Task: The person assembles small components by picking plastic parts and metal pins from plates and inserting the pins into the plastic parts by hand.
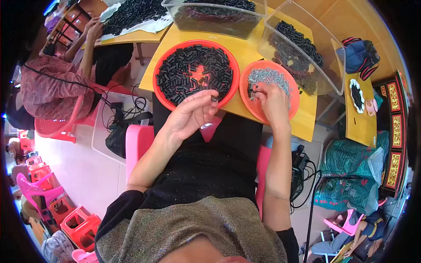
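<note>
My left hand (193, 111) is raised in front of the large red basin (155, 83). Its thumb and forefinger pinch a small black tube (214, 99), while the other fingers curl below. Many similar black tubes (175, 74) fill that basin, and its red bottom shows through near the middle. My right hand (272, 103) reaches into the smaller orange basin (294, 105), its fingertips pressed together at the left side of a heap of small silver metal pieces (272, 76). Something dark lies by those fingertips, but what they grip is too small to make out.
Both basins stand on a yellow table (302, 127). Behind them are two clear plastic bins (215, 24) (315, 65) with more black pieces. At the left, a co-worker (61, 83) sits by another table heaped with black pieces (136, 17). Cables (136, 103) hang beside my pink chair (138, 140).
</note>
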A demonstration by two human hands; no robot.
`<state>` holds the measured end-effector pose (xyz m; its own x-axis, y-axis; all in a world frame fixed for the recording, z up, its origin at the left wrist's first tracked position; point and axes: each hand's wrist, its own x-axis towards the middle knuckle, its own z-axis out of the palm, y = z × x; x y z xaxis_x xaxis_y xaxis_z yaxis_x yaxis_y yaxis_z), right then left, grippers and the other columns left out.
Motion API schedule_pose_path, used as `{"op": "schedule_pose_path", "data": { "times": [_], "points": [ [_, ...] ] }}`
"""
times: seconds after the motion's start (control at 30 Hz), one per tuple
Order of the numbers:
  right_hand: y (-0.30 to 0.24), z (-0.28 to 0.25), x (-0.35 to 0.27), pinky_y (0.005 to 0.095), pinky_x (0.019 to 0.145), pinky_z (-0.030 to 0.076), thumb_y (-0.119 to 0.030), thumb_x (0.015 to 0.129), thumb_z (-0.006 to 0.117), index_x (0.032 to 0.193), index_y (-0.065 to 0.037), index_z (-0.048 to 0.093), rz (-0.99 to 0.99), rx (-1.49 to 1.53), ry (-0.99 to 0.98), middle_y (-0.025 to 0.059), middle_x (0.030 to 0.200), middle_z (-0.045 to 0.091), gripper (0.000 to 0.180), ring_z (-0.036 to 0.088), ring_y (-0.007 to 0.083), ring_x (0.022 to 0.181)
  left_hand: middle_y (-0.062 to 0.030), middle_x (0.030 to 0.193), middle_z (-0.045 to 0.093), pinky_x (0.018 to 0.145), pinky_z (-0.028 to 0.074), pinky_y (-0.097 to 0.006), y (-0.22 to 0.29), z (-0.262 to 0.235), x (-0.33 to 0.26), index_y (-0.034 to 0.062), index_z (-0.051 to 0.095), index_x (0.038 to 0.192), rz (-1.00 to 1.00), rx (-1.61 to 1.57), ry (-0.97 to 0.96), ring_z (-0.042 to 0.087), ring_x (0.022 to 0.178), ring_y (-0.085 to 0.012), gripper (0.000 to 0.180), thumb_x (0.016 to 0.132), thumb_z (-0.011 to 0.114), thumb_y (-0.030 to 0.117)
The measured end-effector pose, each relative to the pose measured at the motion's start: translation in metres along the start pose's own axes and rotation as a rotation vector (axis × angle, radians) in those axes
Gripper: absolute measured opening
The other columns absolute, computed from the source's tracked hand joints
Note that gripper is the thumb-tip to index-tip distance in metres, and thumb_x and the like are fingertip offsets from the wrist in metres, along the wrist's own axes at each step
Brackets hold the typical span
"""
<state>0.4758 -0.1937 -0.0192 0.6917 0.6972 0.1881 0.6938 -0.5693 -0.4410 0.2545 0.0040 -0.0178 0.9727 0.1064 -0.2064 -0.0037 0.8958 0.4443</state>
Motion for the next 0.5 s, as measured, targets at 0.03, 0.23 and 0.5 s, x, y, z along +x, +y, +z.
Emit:
{"op": "schedule_pose_path", "data": {
  "times": [0.03,0.23,0.5],
  "points": [
    [0.001,0.002,0.000,0.0524,0.077,0.057,-0.011,0.089,0.078,0.097,-0.004,0.079,-0.008,0.008,0.026,0.0196,0.098,0.075,0.011,0.073,0.0427,0.089,-0.0038,0.103,0.073,0.076,0.054,-0.024,0.001,-0.001,-0.002,0.0053,0.069,0.127,0.002,-0.002,-0.003,0.068,0.087,-0.0104,0.024,0.105,0.068,0.016],
    [0.001,0.006,0.000,0.0498,0.072,0.058,-0.012,0.090,0.078,0.096,0.000,0.078,0.043,0.130,0.102,0.0229,0.090,0.075,0.014,0.074,0.0417,0.079,-0.0031,0.101,0.073,0.077,0.054,-0.023,0.004,0.002,-0.009,0.0052,0.071,0.121,0.014,0.067,0.018,0.068,0.088,-0.0095,0.020,0.105,0.069,0.016],
    [-0.083,-0.035,-0.022,0.0170,0.066,0.045,0.005,0.096,0.074,0.109,0.002,0.075,0.121,0.872,0.063,-0.0047,0.087,0.069,0.013,0.059,0.0009,0.072,-0.0024,0.099,0.073,0.083,0.056,-0.024,0.006,-0.002,-0.008,0.0054,0.072,0.117,0.051,0.066,0.014,0.069,0.089,-0.0102,0.016,0.104,0.068,0.013]
  ]
}}
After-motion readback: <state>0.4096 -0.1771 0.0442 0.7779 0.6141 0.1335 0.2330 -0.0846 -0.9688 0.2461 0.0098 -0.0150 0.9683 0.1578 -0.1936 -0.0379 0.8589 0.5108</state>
